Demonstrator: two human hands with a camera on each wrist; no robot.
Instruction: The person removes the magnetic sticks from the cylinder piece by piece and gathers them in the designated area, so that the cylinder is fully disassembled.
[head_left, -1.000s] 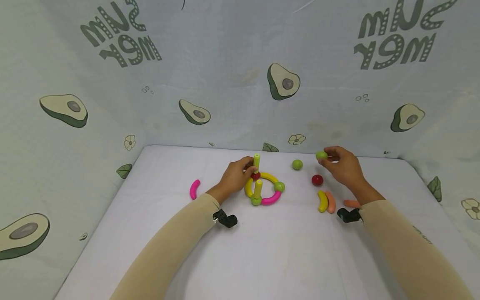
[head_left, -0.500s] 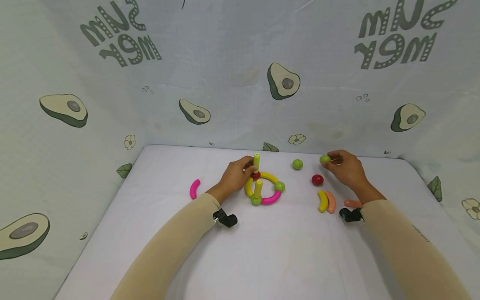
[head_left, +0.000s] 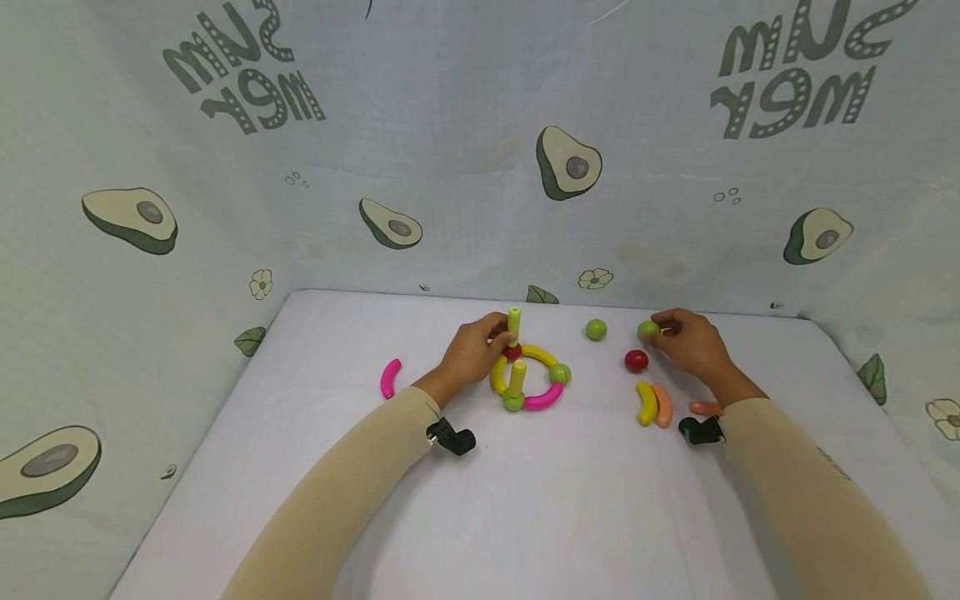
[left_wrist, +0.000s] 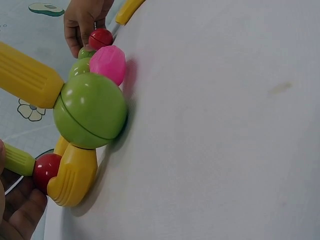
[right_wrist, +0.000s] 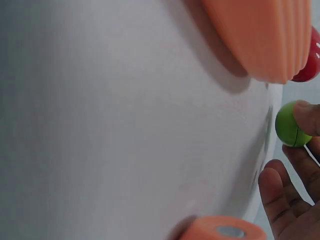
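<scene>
My left hand [head_left: 472, 348] holds an upright yellow-green rod [head_left: 514, 323] at a red ball [left_wrist: 47, 171] on the far side of a ring. Curved yellow and pink sticks joined by balls make up this ring, with a green ball [head_left: 560, 373] on its right. From the near green ball [left_wrist: 90, 110] a straight yellow rod [head_left: 517, 377] stands up. Over at the right, my right hand [head_left: 692, 343] pinches a loose green ball [right_wrist: 291, 125] between thumb and fingers. Whether that ball touches the table cannot be told.
Another green ball [head_left: 596, 330] and a red ball [head_left: 636, 361] lie between the ring and my right hand. Nearer are a curved yellow stick [head_left: 647, 403] and orange sticks [head_left: 662, 405], one partly behind my right wrist. A curved pink stick [head_left: 390, 378] lies left of my left hand.
My right hand has come down and nearer with the green ball, from by the table's back edge. The left hand and the ring have stayed in place.
</scene>
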